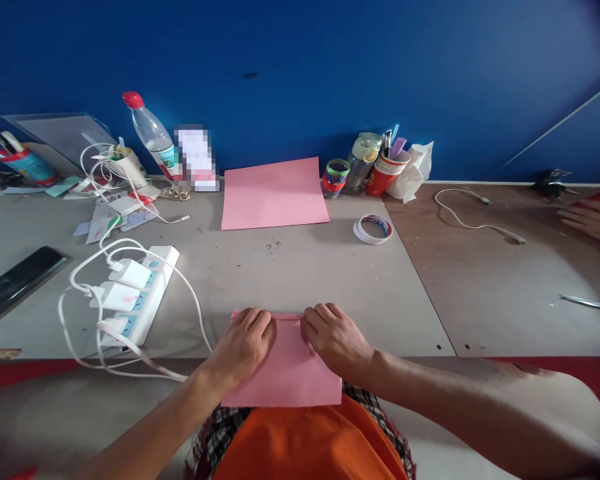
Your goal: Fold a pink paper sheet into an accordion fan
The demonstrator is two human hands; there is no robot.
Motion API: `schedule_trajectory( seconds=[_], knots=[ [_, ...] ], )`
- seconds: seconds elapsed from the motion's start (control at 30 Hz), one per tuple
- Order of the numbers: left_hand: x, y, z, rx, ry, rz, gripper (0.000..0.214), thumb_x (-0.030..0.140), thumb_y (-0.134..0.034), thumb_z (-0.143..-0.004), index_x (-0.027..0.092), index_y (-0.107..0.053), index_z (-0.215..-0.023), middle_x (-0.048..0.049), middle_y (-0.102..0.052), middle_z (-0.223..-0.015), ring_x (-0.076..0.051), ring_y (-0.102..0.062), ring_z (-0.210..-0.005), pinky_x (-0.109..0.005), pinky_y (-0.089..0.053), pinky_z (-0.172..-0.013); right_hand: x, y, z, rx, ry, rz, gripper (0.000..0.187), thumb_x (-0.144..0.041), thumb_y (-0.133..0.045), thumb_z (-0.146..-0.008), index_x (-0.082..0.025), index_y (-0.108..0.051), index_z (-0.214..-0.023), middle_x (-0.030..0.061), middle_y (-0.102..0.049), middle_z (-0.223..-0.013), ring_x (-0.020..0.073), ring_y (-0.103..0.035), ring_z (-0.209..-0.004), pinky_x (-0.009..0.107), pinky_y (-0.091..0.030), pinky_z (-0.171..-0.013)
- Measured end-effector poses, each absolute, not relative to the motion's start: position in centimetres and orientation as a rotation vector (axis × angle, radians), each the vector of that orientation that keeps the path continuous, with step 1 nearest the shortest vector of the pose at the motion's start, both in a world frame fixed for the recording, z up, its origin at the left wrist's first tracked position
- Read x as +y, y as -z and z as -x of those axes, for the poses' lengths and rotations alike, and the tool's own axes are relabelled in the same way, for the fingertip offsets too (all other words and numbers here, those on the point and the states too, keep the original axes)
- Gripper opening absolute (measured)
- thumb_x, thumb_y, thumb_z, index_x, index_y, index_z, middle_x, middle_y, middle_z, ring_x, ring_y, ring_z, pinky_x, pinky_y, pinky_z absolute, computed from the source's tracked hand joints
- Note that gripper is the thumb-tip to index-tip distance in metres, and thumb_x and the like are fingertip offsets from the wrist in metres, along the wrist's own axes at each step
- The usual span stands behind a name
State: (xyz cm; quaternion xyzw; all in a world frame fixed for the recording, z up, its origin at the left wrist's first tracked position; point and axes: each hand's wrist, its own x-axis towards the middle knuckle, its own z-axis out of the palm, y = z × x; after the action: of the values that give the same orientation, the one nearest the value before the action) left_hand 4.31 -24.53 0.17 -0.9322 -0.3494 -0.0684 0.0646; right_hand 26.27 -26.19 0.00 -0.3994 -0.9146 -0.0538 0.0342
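A pink sheet of paper (286, 379) lies over the table's front edge, its near end hanging past it towards my lap. A narrow strip along its far edge looks folded over. My left hand (246, 343) holds the far left part with curled fingers, and my right hand (336, 341) grips the far right part the same way. Fingertips and thumbs are largely hidden. Farther back, a second pink sheet (275, 195) rests flat near the blue partition, touching neither hand. A roll of white tape (373, 229) lies to the right of that sheet.
To my left are a white power strip (155, 293) with tangled cables and a black phone (20, 283). A bottle (153, 137) and several cups stand along the partition (300, 73). At right lie scissors (590, 304), a white cable (473, 223) and another person's hand (593, 217).
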Motion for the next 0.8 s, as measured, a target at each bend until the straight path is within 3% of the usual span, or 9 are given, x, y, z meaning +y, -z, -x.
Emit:
schedule_trajectory(
  seconds=[0.27,0.57,0.8],
  knots=[
    [-26.4,1.0,-4.4,-1.133,0.393,2.672,0.033,0.000,-0.038,-0.086,0.010,-0.053,-0.114,-0.0119,-0.061,-0.102,-0.023,-0.059,-0.098,-0.036,-0.053,-0.085,-27.6,0.6,-27.3,-2.695,0.090,1.243,0.032,-0.006,-0.045,-0.087,-0.008,-0.054,-0.118,0.0134,-0.056,-0.099,0.0229,-0.049,-0.088,0.036,-0.046,-0.076],
    [-26.9,1.7,-3.2,-1.297,0.454,2.676,0.044,0.002,-0.033,-0.087,0.013,-0.048,-0.127,-0.0142,-0.061,-0.111,-0.025,-0.059,-0.107,-0.036,-0.055,-0.086,-27.7,0.4,-28.5,-2.600,-0.003,1.267,0.032,-0.005,-0.042,-0.087,-0.008,-0.055,-0.116,0.0135,-0.057,-0.097,0.0226,-0.051,-0.088,0.036,-0.052,-0.075],
    [-27.1,2.0,-2.0,-1.310,0.447,2.682,0.040,0.003,-0.034,-0.089,0.011,-0.049,-0.125,-0.0135,-0.059,-0.115,-0.026,-0.056,-0.111,-0.035,-0.054,-0.088,-27.8,0.7,-29.7,-2.534,-0.090,1.301,0.031,-0.005,-0.040,-0.086,-0.010,-0.056,-0.112,0.0122,-0.058,-0.094,0.0219,-0.050,-0.086,0.034,-0.052,-0.074]
  ],
)
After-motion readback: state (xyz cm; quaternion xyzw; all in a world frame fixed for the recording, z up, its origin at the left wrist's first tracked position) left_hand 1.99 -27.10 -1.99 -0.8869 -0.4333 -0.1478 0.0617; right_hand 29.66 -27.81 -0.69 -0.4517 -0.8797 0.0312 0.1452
